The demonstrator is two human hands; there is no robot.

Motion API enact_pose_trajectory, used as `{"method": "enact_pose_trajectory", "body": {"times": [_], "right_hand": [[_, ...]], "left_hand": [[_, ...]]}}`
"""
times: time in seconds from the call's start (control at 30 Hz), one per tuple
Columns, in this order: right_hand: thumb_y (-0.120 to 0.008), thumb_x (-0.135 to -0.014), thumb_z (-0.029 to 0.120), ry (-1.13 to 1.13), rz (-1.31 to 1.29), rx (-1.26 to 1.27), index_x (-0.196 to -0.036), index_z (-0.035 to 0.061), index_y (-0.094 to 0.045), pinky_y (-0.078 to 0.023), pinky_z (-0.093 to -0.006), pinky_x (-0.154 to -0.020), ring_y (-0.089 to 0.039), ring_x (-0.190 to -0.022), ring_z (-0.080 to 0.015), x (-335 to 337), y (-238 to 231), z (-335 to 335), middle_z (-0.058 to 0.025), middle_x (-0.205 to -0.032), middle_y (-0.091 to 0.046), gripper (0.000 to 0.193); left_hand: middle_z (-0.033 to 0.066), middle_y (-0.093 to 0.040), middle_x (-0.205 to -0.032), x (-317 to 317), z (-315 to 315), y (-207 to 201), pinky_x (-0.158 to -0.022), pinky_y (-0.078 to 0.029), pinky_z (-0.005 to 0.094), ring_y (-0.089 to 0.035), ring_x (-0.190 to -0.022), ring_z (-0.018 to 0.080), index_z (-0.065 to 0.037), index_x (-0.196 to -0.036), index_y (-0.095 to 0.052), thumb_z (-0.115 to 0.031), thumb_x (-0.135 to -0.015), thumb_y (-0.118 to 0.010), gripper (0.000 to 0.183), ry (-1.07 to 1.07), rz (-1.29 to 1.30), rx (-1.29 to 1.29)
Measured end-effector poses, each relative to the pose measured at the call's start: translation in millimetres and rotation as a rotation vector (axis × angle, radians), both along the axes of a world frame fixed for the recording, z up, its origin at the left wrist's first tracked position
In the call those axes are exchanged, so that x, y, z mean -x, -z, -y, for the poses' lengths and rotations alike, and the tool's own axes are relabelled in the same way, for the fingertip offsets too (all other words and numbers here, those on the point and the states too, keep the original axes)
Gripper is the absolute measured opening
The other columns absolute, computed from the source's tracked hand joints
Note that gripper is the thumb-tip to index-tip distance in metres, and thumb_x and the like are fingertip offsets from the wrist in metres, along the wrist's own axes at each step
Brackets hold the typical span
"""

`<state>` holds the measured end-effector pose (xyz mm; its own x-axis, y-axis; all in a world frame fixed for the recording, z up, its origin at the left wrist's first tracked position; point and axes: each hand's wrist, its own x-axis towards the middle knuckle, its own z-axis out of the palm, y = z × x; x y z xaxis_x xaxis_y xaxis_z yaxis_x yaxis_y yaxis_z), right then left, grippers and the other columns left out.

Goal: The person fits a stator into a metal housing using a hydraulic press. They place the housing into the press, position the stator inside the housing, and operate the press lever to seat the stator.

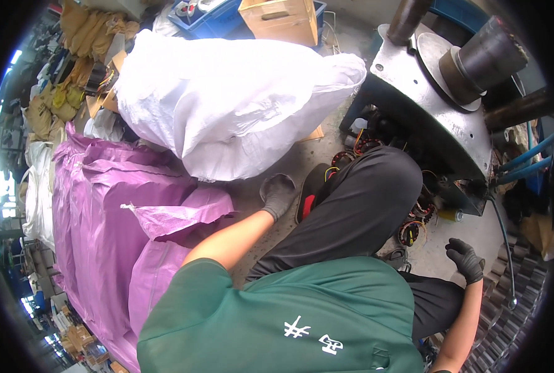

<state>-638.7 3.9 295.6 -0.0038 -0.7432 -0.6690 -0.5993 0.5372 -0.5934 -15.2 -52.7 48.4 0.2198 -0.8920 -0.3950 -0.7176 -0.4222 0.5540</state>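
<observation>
My left hand (275, 207), in a grey glove, is low over the floor between the white sack and my leg. Its fingers are curled round a round grey metallic piece (279, 186), partly hidden by the glove. My right hand (465, 260), in a dark grey glove, is held out to the right, fingers apart and nothing visible in it. It is nearest the rows of grey metal cylinders (519, 304). Several wound copper stators (408, 234) with coloured wires lie on the floor under and beside my bent knee.
A full white woven sack (227, 99) stands ahead, with purple sacks (103, 230) at left. On the right is a heavy metal press (423, 81) with thick posts and blue hoses (525, 165). A cardboard box (283, 20) and blue crate (211, 18) are at the back.
</observation>
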Motion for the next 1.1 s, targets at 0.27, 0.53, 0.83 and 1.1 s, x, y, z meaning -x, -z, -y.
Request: {"method": "enact_pose_trajectory", "body": {"times": [0.27,0.53,0.83,1.1], "right_hand": [[-0.073,-0.088,0.009,0.036,-0.027,-0.049,-0.139,-0.0043,-0.058,-0.053,-0.0349,-0.099,-0.068,-0.111,-0.0227,4,4,6,-0.0166,-0.122,-0.072,0.054],[-0.073,-0.088,0.009,0.092,-0.02,-0.025,-0.138,-0.0025,-0.059,-0.054,-0.0355,-0.098,-0.068,-0.11,-0.0226,24,15,10,-0.0157,-0.119,-0.072,0.054],[-0.073,-0.089,0.013,-0.003,-0.114,-0.007,-0.139,-0.0018,-0.059,-0.053,-0.0349,-0.098,-0.068,-0.11,-0.0231,20,10,18,-0.0162,-0.12,-0.072,0.054],[-0.073,-0.089,0.012,0.062,-0.105,-0.002,-0.139,-0.0032,-0.058,-0.054,-0.0343,-0.097,-0.068,-0.11,-0.0225,29,8,0,-0.0154,-0.119,-0.072,0.054]], "left_hand": [[0.0222,-0.068,-0.115,45,7,26,-0.094,-0.049,0.0428,-0.064,-0.107,0.0379,0.004,-0.119,-0.062,-0.016,-0.077,-0.086,0.053,-0.568,-0.259,0.248],[0.0183,-0.071,-0.107,37,-1,25,-0.091,-0.051,0.0462,-0.066,-0.104,0.0384,-0.007,-0.109,-0.071,-0.026,-0.083,-0.078,0.033,-0.109,-0.044,0.309],[0.0136,-0.069,-0.093,20,-1,7,-0.081,-0.051,0.0429,-0.066,-0.086,0.0327,-0.006,-0.111,-0.068,-0.014,-0.088,-0.068,0.024,-0.067,-0.186,0.715],[0.0175,-0.074,-0.107,-60,-4,-105,-0.087,-0.056,0.0472,-0.071,-0.101,0.0359,-0.01,-0.117,-0.069,-0.026,-0.092,-0.067,0.03,0.338,0.228,0.184]]}}
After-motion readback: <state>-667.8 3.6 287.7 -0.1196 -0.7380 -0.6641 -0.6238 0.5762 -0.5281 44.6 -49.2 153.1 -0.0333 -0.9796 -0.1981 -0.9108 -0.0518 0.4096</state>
